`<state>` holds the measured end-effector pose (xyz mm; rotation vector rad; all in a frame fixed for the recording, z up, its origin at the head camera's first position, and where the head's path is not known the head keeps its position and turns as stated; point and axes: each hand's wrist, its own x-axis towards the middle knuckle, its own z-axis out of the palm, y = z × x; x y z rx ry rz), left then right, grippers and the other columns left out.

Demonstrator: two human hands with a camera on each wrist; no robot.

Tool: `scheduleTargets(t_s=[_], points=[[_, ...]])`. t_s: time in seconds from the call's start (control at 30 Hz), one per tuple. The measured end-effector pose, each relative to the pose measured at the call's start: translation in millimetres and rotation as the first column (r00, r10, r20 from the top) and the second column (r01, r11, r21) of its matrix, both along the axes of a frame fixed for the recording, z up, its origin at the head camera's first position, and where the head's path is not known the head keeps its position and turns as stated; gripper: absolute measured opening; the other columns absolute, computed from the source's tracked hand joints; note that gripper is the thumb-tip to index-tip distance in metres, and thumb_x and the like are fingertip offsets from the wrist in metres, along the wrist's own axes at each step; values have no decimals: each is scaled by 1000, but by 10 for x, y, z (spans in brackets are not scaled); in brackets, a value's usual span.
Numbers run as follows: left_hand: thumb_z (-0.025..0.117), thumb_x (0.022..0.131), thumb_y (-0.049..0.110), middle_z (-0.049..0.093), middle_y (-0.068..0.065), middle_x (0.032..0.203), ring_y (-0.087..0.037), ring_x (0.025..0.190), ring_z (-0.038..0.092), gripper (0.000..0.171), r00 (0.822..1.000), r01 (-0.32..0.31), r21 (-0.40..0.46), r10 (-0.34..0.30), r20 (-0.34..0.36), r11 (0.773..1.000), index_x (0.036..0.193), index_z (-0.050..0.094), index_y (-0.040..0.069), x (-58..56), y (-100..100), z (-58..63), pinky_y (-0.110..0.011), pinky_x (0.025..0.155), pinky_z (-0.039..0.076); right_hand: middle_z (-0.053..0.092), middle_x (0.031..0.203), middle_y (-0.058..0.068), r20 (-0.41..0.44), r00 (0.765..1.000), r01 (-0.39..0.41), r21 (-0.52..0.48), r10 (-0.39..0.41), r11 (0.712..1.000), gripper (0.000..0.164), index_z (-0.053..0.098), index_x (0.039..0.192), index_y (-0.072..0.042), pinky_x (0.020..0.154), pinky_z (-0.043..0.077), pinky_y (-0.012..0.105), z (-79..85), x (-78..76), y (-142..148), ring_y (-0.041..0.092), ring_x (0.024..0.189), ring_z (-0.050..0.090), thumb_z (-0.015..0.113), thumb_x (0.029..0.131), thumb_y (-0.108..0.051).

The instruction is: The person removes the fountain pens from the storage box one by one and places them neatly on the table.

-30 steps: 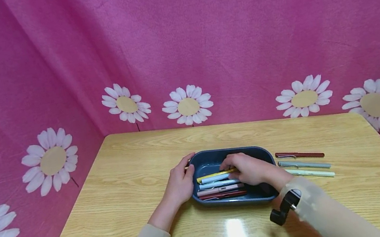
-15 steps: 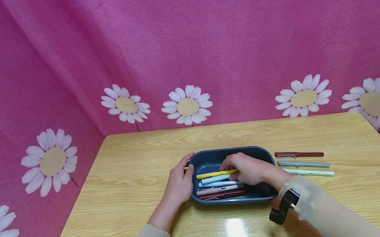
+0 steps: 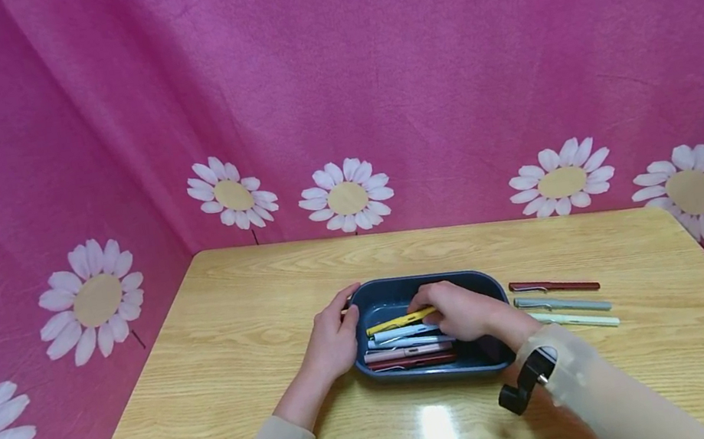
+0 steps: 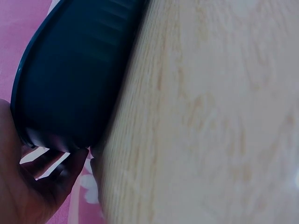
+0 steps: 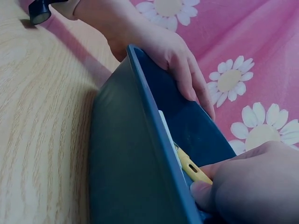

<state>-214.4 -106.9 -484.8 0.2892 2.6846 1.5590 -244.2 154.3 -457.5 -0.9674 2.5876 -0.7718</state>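
Observation:
My left hand [image 3: 333, 339] grips the left end of a dark blue oblong box [image 3: 385, 312], thumb at the rim and fingers on the outer wall. Inside the box, my right hand [image 3: 461, 311] pinches a yellow pen [image 3: 393, 323] between thumb and fingertips. The right wrist view shows this yellow pen [image 5: 189, 165] slanting out of the pinch. Below it in the box lie a light blue pen [image 3: 401, 332], a pale pen [image 3: 407, 342], a mauve pen [image 3: 398, 353] and a dark red pen [image 3: 411, 362]. My right hand hides some of their right ends.
Right of the box, a dark red pen [image 3: 555, 286], a grey-blue pen [image 3: 565, 304] and a pale green pen [image 3: 578, 319] lie in a row on the wooden table [image 3: 253, 298]. A pink curtain [image 3: 427, 82] with daisies stands behind and to the sides.
The yellow pen has shifted slightly in my right hand's pinch: level half a second ago, it now slants with its right end higher. My left hand and the box stay put.

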Motion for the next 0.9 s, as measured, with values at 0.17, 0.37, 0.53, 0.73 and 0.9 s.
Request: scheduleTargets(t_s=[0.17, 0.37, 0.53, 0.73, 0.9], points=[[43, 115, 20, 61, -14, 145, -32, 129, 60, 45, 1000, -2, 2, 2, 1, 1000, 159, 49, 15, 16, 7, 19, -54, 113, 44, 68, 118, 7, 4, 1000, 15, -9, -15, 1000, 31, 73, 125, 0, 100, 53, 47, -7, -4, 10, 20, 108, 61, 58, 100, 11], [43, 115, 20, 62, -14, 144, -31, 126, 61, 44, 1000, -6, 3, 6, -3, 1000, 159, 50, 15, 11, 10, 23, -53, 113, 44, 68, 114, 5, 20, 999, 48, -44, -48, 998, 30, 72, 123, -1, 99, 53, 46, 12, 24, 19, 20, 103, 60, 55, 100, 10], [44, 115, 18, 62, -14, 141, -30, 123, 62, 44, 1000, -3, 9, 3, -1, 1000, 158, 51, 16, 10, 10, 21, -53, 112, 45, 69, 110, 5, -9, 998, 60, -77, -61, 995, 25, 72, 119, -3, 95, 54, 46, 23, 41, 59, 19, 100, 61, 56, 102, 6], [43, 115, 20, 61, -14, 143, -30, 127, 60, 44, 1000, -5, 1, 5, 6, 1000, 158, 50, 17, 5, 10, 10, -53, 113, 44, 70, 112, 6, -55, 995, 75, -112, -81, 991, 20, 72, 120, -3, 92, 54, 47, 70, 59, 127, 19, 101, 63, 59, 105, 1], [43, 115, 23, 59, -13, 146, -30, 130, 58, 45, 1000, -9, 6, 9, 27, 1000, 160, 49, 17, 4, 15, 12, -52, 115, 42, 69, 109, 1, -36, 992, 111, -142, -117, 984, 18, 72, 122, -6, 86, 54, 41, 105, 80, 172, 17, 94, 61, 62, 107, -9]])
